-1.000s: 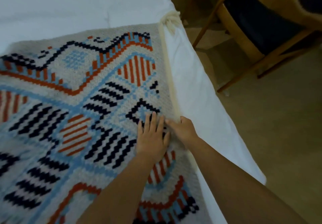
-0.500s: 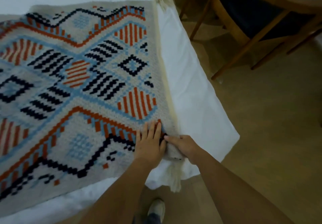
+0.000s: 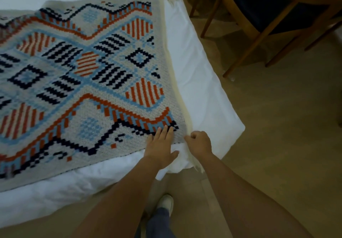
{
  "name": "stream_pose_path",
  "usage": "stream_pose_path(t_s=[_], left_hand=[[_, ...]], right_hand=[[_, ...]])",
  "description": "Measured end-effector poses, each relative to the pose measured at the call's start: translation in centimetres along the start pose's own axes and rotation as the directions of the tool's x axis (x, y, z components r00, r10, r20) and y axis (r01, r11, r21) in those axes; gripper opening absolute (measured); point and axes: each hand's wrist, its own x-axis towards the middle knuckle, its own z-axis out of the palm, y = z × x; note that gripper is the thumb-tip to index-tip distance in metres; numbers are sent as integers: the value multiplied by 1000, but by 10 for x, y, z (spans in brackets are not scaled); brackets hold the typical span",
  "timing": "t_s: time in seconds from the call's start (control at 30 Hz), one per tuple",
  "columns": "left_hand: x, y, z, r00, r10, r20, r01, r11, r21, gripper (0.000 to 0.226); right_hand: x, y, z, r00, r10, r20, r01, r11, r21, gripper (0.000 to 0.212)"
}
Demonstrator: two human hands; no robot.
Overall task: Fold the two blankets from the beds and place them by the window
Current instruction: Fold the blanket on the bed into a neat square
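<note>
Right hand (image 3: pixel 199 142) now curled gripping blanket (image 3: pixel 88 82) corner | left hand (image 3: pixel 161 147) flat | long axis leftward

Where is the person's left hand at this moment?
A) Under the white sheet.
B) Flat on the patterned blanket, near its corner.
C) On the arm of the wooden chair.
B: the left hand lies with straight fingers on the patterned blanket, close to its near corner.

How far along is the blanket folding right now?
Done: nothing clearly; the blanket lies spread on the bed. In hand: the left hand presses flat near its corner, the right hand grips the corner edge. Left: folding, the second blanket, the move to the window, neither in view.
</note>
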Motion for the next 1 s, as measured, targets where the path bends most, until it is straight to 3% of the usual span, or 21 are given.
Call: stream_pose_path(t_s=[0.1, 0.2, 0.3, 0.37, 0.53, 0.6, 0.67, 0.8, 0.9, 1.0], left_hand=[[-6, 5, -9, 995, 4, -102, -21, 986, -165, 51], [-12, 1, -28, 940, -183, -288, 43, 900, -433, 26], [-11, -16, -52, 912, -342, -227, 74, 682, -727, 30], [-15, -34, -69, 920, -359, -156, 79, 561, -824, 39], [-34, -103, -104, 907, -380, -179, 156, 700, -697, 25], [-49, -135, -115, 879, -431, -204, 180, 696, -695, 18], [-70, -175, -124, 845, -480, -237, 194, 687, -700, 26], [-117, -258, -138, 828, -504, -246, 203, 679, -706, 23], [-153, -328, -145, 809, -530, -255, 224, 679, -699, 41], [-186, -398, -153, 786, -566, -247, 250, 656, -712, 22]], right_hand=[[-5, -16, 3, 995, -97, 28, 97, 995, 27, 51], [-18, -35, 10, 975, -209, 73, 210, 978, -12, 50], [-37, -61, 25, 951, -277, 138, 284, 958, -31, 42], [-51, -84, 39, 923, -333, 191, 341, 940, -6, 25], [-86, -148, 87, 865, -435, 250, 454, 891, -21, 22], [-97, -172, 110, 858, -444, 260, 474, 878, -65, 20], [-113, -200, 140, 850, -453, 267, 488, 869, -80, 19], [-149, -253, 206, 819, -493, 293, 536, 840, -86, 17], [-179, -296, 262, 789, -534, 305, 573, 818, -53, 19], [-206, -338, 314, 754, -563, 339, 605, 796, -23, 22]])
